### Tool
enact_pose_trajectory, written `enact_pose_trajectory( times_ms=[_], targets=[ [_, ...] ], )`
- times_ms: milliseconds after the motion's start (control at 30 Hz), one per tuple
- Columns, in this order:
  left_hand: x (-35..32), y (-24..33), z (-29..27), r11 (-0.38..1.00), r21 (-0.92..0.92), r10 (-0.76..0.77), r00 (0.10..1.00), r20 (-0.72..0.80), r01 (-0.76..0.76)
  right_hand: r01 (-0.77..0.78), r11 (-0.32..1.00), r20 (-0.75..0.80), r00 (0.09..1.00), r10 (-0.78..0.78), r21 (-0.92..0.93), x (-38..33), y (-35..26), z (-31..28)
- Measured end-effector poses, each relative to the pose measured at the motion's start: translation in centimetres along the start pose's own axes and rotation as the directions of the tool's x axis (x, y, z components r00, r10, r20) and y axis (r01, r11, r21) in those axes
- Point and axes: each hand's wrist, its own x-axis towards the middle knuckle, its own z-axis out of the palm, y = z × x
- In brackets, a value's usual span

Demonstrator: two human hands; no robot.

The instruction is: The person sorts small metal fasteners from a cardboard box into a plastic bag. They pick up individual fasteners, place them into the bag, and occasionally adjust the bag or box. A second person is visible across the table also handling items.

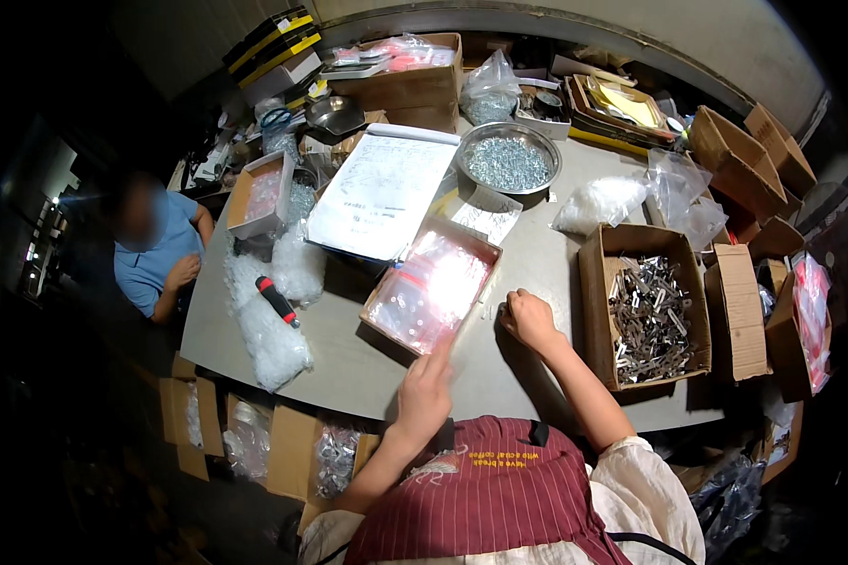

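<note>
My left hand (425, 388) is at the near edge of a small cardboard box (389, 339), its fingers stretched out and slightly blurred; nothing shows in them. Clear plastic bags with red strips (419, 287) fill this box, shining under the light. To the right of it, my right hand (530, 318) rests low over the table with its fingers curled. Whatever the fingertips pinch is hidden or too small to name. Further right stands a deep cardboard box (594, 311) holding a heap of slotted metal pieces (652, 315).
Behind the bags lies a clipboard with papers (382, 193), beside a metal bowl of small screws (509, 162). Bags of white pieces (264, 330), with a red and black tool (277, 301) on top, lie left. A person in blue (155, 250) is beyond the table's left edge.
</note>
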Motion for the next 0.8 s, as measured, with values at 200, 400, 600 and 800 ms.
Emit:
enact_pose_trajectory(
  times_ms=[200,400,600,800],
  targets=[
    [0.1,0.5,-0.3,0.989,0.070,0.138,0.984,-0.113,-0.130,-0.085,0.993,-0.037,0.995,0.088,0.078,1.0,-2.5,-0.6],
    [-0.7,-0.2,-0.2,0.971,0.131,0.224,0.954,-0.197,-0.201,-0.021,0.985,0.009,1.000,0.022,-0.169,0.0,-2.0,1.0],
    [-1.9,-0.9,0.1,0.983,0.108,0.165,0.973,-0.161,-0.149,0.059,0.990,0.128,0.991,-0.042,-0.131,-2.3,-0.1,-0.8],
    [-1.1,-0.4,0.5,0.995,-0.010,0.091,0.979,-0.182,-0.094,-0.053,0.864,0.105,0.994,0.000,0.500,-4.1,-3.9,-7.8]
  ],
)
